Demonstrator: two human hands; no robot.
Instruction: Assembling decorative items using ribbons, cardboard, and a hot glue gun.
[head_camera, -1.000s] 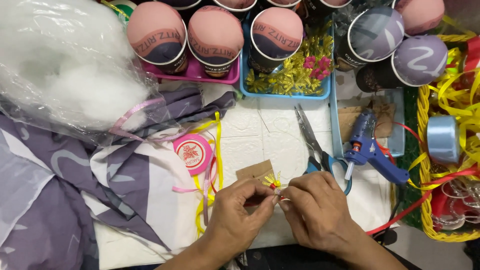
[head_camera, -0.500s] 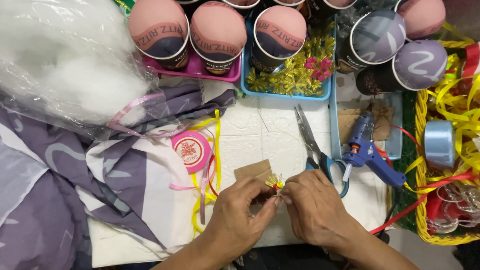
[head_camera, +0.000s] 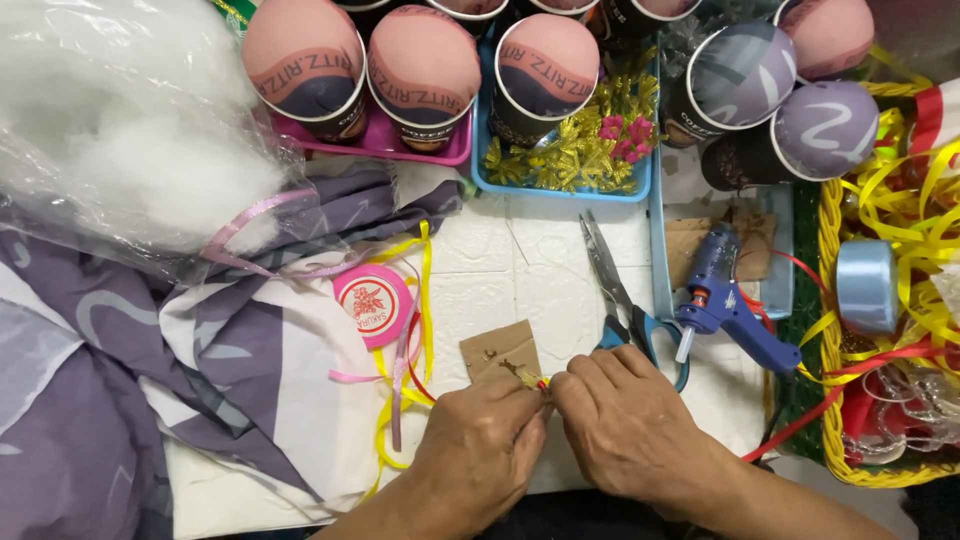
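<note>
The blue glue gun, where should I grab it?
Best by the handle of the blue glue gun, which angles toward the lower right, coming from the right hand side. The nozzle points lower left toward the scissors, so keep fingers off that end.

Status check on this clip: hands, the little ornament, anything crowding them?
Left hand and right hand pinching one small gold ornament between fingertips. Ornament over brown card. Scissors lie close beside right hand, not touching ornament.

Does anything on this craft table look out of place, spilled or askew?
Nothing is spilled or damaged. The one oddity: the scissors lie open on the white table, blades apart, handles beside the right hand. Loose ribbons trail untidily near the left hand.
</note>
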